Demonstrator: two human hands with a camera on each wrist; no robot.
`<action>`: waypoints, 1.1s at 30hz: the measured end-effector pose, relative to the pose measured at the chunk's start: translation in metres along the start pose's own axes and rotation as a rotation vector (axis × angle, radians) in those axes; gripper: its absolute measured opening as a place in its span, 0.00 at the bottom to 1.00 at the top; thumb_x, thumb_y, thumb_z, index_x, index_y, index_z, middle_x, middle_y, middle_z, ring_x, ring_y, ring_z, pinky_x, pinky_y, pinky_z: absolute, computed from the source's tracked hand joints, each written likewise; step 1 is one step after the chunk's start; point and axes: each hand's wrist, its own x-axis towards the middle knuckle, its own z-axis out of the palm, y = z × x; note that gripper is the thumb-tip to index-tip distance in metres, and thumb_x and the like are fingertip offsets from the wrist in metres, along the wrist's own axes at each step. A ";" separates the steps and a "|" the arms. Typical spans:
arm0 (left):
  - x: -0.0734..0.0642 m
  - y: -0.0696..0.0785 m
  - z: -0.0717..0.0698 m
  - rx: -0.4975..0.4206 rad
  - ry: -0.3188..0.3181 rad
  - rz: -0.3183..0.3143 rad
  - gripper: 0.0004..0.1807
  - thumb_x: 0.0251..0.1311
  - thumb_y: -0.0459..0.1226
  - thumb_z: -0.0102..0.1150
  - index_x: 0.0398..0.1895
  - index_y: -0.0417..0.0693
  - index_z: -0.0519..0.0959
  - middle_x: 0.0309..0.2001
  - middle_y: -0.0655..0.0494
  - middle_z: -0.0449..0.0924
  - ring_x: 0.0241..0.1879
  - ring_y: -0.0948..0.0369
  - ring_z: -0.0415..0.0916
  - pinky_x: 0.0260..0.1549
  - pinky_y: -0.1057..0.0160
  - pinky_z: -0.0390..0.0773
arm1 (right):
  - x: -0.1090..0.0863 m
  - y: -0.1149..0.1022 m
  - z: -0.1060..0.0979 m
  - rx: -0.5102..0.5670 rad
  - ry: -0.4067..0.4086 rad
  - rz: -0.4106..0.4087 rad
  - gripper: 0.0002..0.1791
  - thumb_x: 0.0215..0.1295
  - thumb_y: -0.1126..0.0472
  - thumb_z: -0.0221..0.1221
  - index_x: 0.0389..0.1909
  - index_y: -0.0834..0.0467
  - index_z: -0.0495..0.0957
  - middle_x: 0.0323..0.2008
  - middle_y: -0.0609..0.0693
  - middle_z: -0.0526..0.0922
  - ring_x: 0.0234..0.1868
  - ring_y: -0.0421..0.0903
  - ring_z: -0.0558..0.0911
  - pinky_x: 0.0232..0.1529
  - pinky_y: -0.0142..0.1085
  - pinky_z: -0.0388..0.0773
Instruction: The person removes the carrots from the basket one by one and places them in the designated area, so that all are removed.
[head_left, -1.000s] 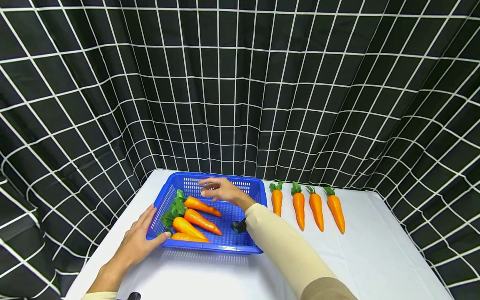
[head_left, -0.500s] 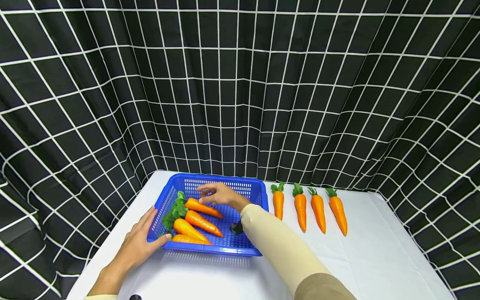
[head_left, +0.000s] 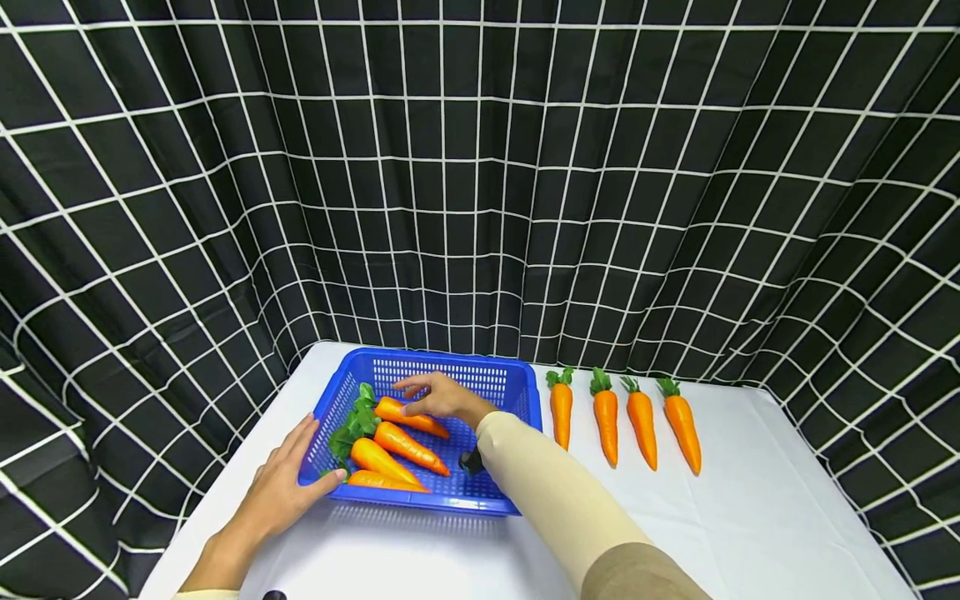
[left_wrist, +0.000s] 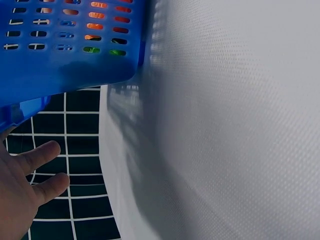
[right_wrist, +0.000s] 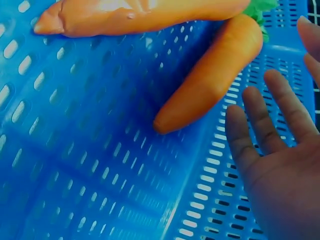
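Note:
A blue plastic basket (head_left: 465, 503) with slotted walls holds several orange carrots with green leafy tops. Inside it, my right hand (head_left: 438, 394) hovers over the farthest carrot (head_left: 429, 424). In the right wrist view the fingers of that hand (right_wrist: 285, 170) are extended, and a gap separates the visible ones from the carrot (right_wrist: 212, 75). My left hand (head_left: 281, 475) rests at the basket's left front corner, thumb at the rim, other fingers along the outer left side. The left wrist view shows two straight fingers of it (left_wrist: 37, 172) beside the basket (left_wrist: 70, 75).
Right of the basket, several more carrots (head_left: 606, 425) lie in a row on the white tabletop (head_left: 750, 517), leaves toward the back. Black cloth (head_left: 480, 167) with a white grid encloses the back and sides. A small black device (head_left: 471, 461) sits by my right wrist.
My right hand has lowered slightly toward the farthest carrot in the basket. The left hand keeps its place at the corner, and the whole head view has shifted a little.

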 end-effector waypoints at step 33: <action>0.000 0.000 0.001 -0.015 0.012 -0.005 0.48 0.56 0.56 0.63 0.73 0.41 0.58 0.74 0.45 0.51 0.61 0.37 0.61 0.51 0.32 0.59 | 0.007 0.003 0.012 -0.217 -0.048 0.035 0.32 0.52 0.71 0.68 0.59 0.46 0.79 0.37 0.53 0.83 0.33 0.45 0.81 0.32 0.33 0.80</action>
